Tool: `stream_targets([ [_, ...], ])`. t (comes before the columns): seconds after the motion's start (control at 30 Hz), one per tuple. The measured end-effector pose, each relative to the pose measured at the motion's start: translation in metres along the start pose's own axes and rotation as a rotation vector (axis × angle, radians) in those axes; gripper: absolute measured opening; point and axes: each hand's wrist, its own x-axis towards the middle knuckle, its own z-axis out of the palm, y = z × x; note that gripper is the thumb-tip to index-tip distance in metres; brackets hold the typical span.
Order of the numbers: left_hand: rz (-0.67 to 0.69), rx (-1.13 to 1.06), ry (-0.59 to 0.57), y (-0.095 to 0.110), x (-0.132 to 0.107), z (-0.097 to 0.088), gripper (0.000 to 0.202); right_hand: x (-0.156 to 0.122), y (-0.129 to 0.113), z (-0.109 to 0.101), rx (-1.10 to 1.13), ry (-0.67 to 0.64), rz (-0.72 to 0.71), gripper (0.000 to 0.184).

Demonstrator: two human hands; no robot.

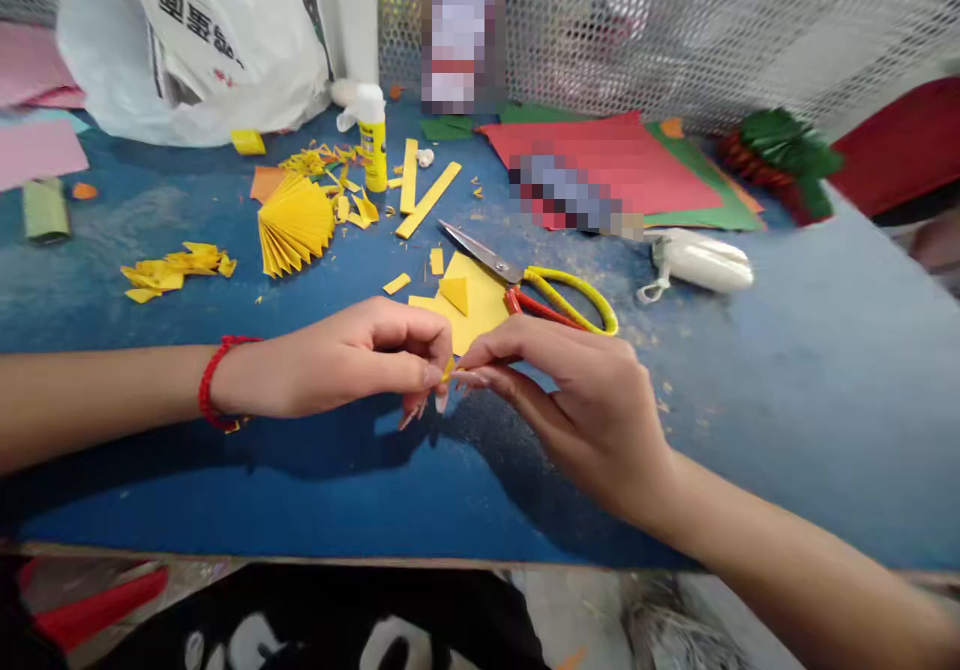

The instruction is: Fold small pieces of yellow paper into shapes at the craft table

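Between the fingertips of both hands is a small piece of yellow paper (pixel 448 370), mostly hidden by the fingers. My left hand (pixel 337 360), with a red cord bracelet (pixel 214 380) at the wrist, pinches it from the left. From the right, the thumb and forefinger of my right hand (pixel 577 400) close on it too. Just beyond the hands lie yellow paper sheets (pixel 484 300) and scissors (pixel 525 280) with yellow and red wrapped handles. A pleated yellow paper fan (pixel 296 225) rests farther left, beside a glue stick (pixel 371 140) standing upright.
Yellow strips (pixel 429 200) and scraps (pixel 176 270) are scattered over the blue table (pixel 787 430). Red paper (pixel 622 165) lies over green sheets at the back. A white pouch-like object (pixel 701 260) sits at right. A plastic bag (pixel 202 60) stands back left, before a mesh partition (pixel 750 30).
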Motion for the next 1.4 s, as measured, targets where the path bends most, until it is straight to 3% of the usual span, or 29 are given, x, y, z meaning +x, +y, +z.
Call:
stream_targets([
  [0.2,-0.060,0.176,0.003,0.011,-0.001,0.003,0.014,0.002,-0.002,0.001,0.025,-0.025,0.082,0.009],
  [0.43,-0.099,0.284,-0.054,0.010,0.000,0.000,0.032,0.002,-0.006,-0.001,0.038,-0.060,0.087,0.012],
  [0.7,-0.124,0.079,-0.052,0.012,0.006,0.000,0.027,0.004,-0.010,0.003,0.093,0.022,0.126,0.012],
  [0.87,-0.192,-0.059,-0.062,0.012,0.006,0.001,0.024,0.007,-0.008,0.007,0.294,0.087,0.213,0.012],
  [1.13,-0.241,-0.181,-0.047,0.013,0.006,0.004,0.020,0.010,-0.001,0.013,0.550,-0.045,0.333,0.023],
  [1.4,-0.283,-0.190,-0.099,0.015,0.005,0.003,0.016,0.006,0.002,0.021,0.638,0.008,0.235,0.009],
])
